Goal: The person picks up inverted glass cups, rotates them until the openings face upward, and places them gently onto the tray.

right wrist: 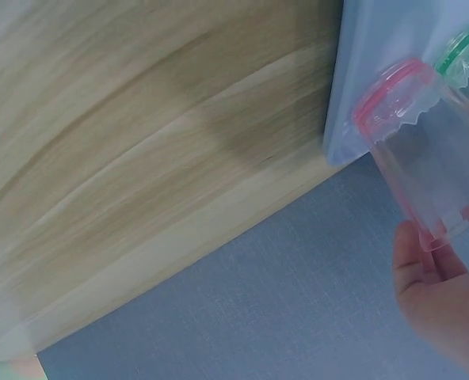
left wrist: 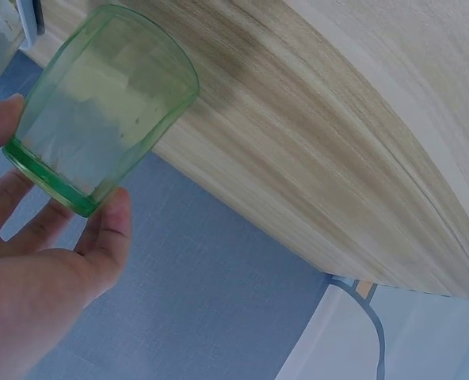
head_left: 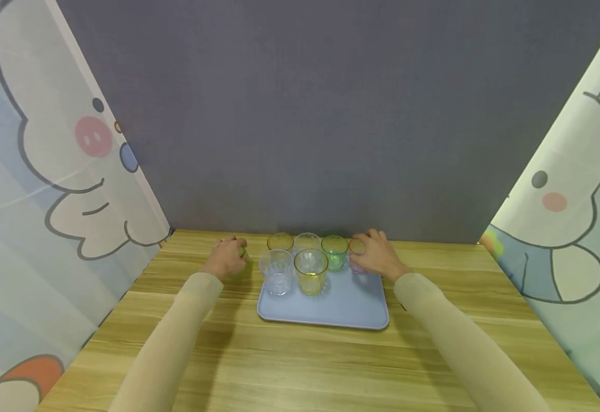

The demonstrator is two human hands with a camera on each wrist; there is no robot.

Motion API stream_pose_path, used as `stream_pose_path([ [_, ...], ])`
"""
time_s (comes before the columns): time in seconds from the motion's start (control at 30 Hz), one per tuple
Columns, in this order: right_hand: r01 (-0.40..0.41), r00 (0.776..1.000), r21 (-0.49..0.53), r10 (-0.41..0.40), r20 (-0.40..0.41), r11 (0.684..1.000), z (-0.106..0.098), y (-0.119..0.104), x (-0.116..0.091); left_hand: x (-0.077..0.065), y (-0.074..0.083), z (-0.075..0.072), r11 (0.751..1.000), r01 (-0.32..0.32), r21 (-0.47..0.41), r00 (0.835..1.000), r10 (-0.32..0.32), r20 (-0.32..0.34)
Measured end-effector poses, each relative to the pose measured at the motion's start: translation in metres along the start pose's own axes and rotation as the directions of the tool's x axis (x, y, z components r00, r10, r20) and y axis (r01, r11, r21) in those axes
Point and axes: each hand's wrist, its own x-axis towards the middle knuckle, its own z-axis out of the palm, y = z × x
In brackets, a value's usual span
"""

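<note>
My left hand (head_left: 226,257) grips a green glass cup (left wrist: 108,103) left of the tray. In the left wrist view the thumb and fingers hold it by its thick base, mouth toward the table. My right hand (head_left: 377,253) holds a pink-tinted cup (right wrist: 425,134) by the rim at the tray's back right. That cup's base is on the blue-grey tray (head_left: 325,315). Beside it stands a green cup (head_left: 335,257). Also on the tray are a clear cup (head_left: 278,277) and a yellow cup (head_left: 311,277) in front, with an amber-rimmed cup (head_left: 280,242) and another clear cup (head_left: 307,242) behind.
The tray rests on a wood-grain table (head_left: 300,366). A dark grey panel (head_left: 300,114) rises along the table's back edge. Cartoon-printed curtains (head_left: 73,200) hang at both sides.
</note>
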Motion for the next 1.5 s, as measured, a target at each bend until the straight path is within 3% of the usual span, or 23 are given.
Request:
stream_pose_path([
  [0.3,0.015,1.000,0.021,-0.015,-0.023,1.000,-0.003,0.002,-0.006,-0.002,0.001,0.003,1.000,0.021,-0.022,1.000,-0.021,-0.001],
  [0.7,0.092,0.996,-0.012,-0.092,0.006,0.996,-0.023,-0.002,-0.028,-0.007,0.004,0.007,1.000,0.001,0.006,1.000,-0.001,-0.026],
  [0.93,0.142,0.990,-0.007,-0.142,0.003,0.990,-0.031,-0.011,-0.031,-0.009,0.003,0.004,1.000,0.015,-0.006,0.999,-0.016,-0.035],
  [1.5,0.249,0.968,0.086,-0.250,0.008,0.965,-0.042,-0.026,-0.036,-0.019,0.021,-0.015,0.995,-0.098,0.006,0.987,0.098,-0.125],
])
